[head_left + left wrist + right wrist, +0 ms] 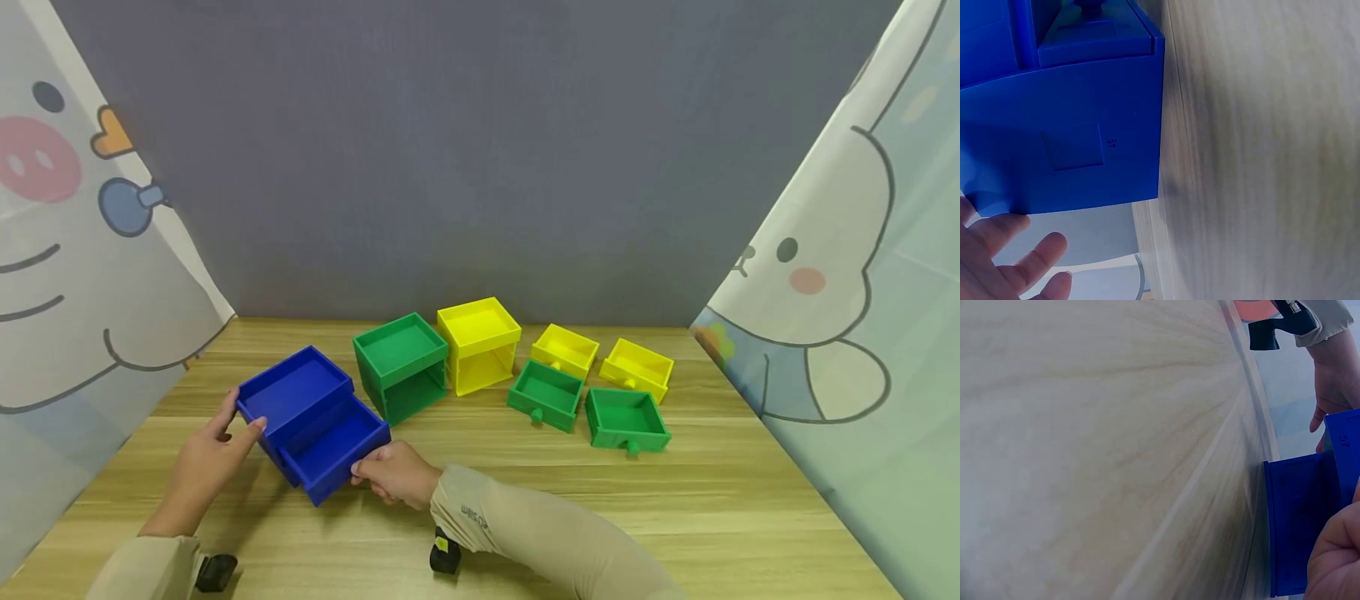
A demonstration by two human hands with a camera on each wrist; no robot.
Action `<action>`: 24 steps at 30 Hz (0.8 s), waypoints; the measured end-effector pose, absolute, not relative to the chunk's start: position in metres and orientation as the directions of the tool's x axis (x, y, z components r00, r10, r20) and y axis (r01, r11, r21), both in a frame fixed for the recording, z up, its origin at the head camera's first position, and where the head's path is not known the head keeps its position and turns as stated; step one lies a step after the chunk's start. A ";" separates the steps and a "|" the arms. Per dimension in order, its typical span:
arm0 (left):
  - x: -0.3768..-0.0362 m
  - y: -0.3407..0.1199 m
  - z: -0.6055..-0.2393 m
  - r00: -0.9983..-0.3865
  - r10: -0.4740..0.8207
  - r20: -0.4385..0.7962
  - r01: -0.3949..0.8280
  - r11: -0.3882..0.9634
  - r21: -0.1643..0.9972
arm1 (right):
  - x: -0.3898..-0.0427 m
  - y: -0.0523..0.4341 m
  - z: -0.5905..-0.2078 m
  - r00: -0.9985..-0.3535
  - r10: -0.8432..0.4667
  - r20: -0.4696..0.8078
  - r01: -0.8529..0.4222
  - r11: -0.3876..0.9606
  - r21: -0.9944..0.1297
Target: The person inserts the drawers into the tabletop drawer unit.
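Observation:
A blue two-drawer cabinet (294, 387) stands turned at the left of the table. Its upper drawer (333, 446) sticks far out of the front. The lower drawer (1097, 44) sits inside, its front level with the cabinet's edge in the left wrist view. My left hand (204, 462) grips the cabinet's left back corner, thumb on the top rim and fingers spread along the back edge. With thumb and fingers, my right hand (397, 473) pinches the front of the pulled-out drawer; the knob there is hidden behind the hand.
Right of the blue cabinet stand a drawerless green cabinet (401, 348) and a drawerless yellow cabinet (480, 325). Farther right lie two yellow drawers (566, 346) behind two green drawers (546, 392). A grey panel (480, 167) rises at the table's back, printed curtains at both sides.

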State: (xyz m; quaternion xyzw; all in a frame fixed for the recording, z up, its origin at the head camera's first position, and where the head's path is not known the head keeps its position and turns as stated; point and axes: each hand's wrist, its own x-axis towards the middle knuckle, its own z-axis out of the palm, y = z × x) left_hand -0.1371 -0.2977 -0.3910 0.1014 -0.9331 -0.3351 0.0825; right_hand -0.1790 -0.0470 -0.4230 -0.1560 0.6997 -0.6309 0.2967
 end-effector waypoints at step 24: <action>-0.137 -0.297 -0.391 -0.961 -0.270 0.059 -0.163 0.725 0.670 | -0.182 -0.065 -0.418 -0.812 -0.537 -0.228 0.178 0.145 -0.973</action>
